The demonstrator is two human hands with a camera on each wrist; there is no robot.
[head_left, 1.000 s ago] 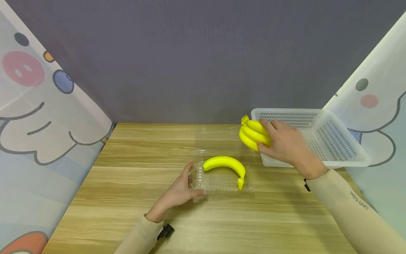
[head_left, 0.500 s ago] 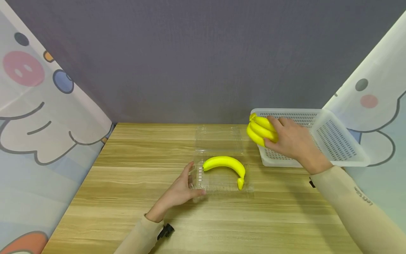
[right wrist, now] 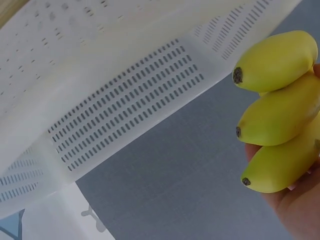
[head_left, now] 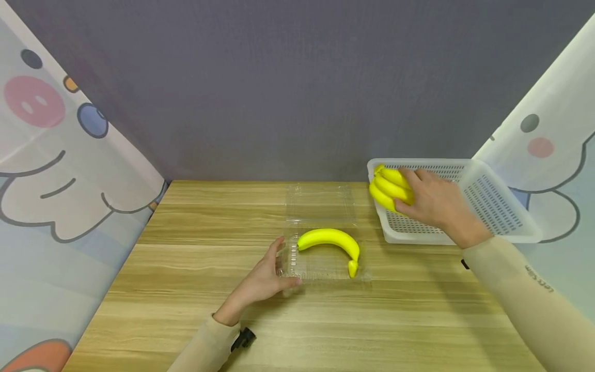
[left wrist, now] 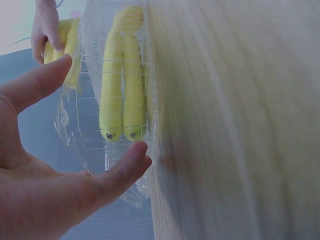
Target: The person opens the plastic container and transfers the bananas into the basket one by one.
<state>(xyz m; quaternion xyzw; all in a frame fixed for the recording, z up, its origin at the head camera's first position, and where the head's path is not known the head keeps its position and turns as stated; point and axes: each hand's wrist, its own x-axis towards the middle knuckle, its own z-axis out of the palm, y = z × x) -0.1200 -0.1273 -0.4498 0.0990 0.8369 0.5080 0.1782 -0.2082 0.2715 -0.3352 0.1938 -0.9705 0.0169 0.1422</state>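
My right hand (head_left: pixel 434 199) grips a bunch of yellow bananas (head_left: pixel 392 187) over the left part of the white basket (head_left: pixel 504 238). Three banana tips point toward the camera in the right wrist view. My left hand (head_left: pixel 262 278) rests at the left end of a clear plastic clamshell box (head_left: pixel 321 204), thumb and fingers spread wide against it. Its lid lies folded back. From above, one curved banana (head_left: pixel 330 237) shows in the box. Through the plastic, the left wrist view shows two banana shapes (left wrist: pixel 112 95) side by side.
A wooden table (head_left: pixel 195 232) bears the box and the basket. Behind it rises a grey wall (head_left: pixel 260 93). Cartoon-printed panels (head_left: pixel 60 155) stand at the left and right sides. The basket has slotted walls and is close to the right panel.
My right hand has moved to the right with the banana bunch, from the basket's left rim to over its inside. My left hand, the box and the banana in it have stayed put.
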